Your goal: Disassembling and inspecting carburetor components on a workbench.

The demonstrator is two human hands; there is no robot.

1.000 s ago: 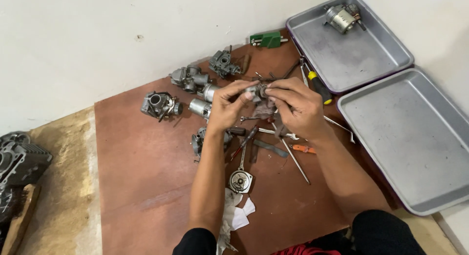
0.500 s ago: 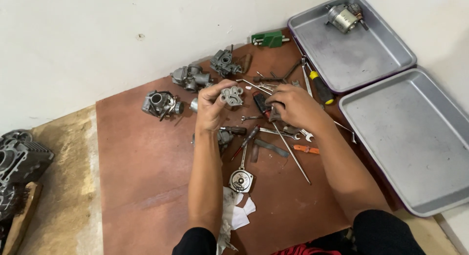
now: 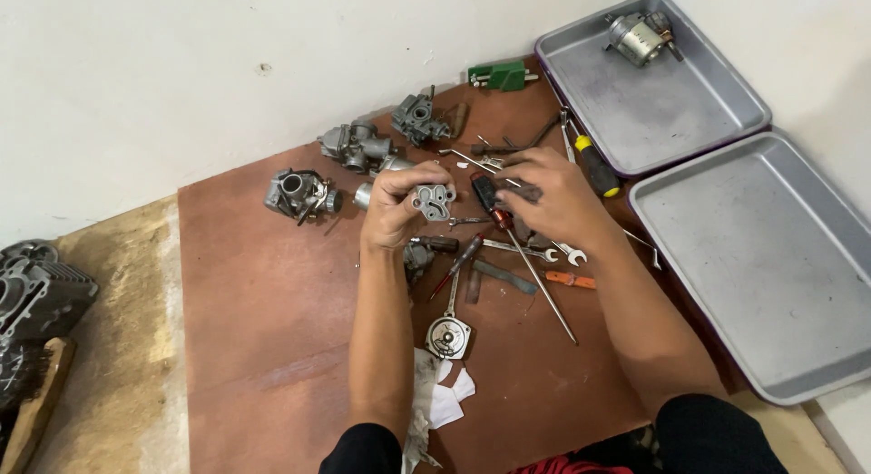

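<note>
The left hand (image 3: 395,206) has its fingers (image 3: 410,176) closed round a small grey cast-metal carburettor cover plate with round holes (image 3: 432,202), held up just above the reddish-brown board (image 3: 254,347) that serves as the counter. The plate looks stiff, fairly light and probably oily, so its thick outer edges give the surest hold. Left of those fingers lies a grey metal carburettor body (image 3: 298,193). Right of them, the right hand (image 3: 549,202) presses down on a long screwdriver with a dark red handle (image 3: 508,229); its fingers seem curled over the handle, though the view is poor there. Further right lie two shallow grey metal trays (image 3: 753,256)
</note>
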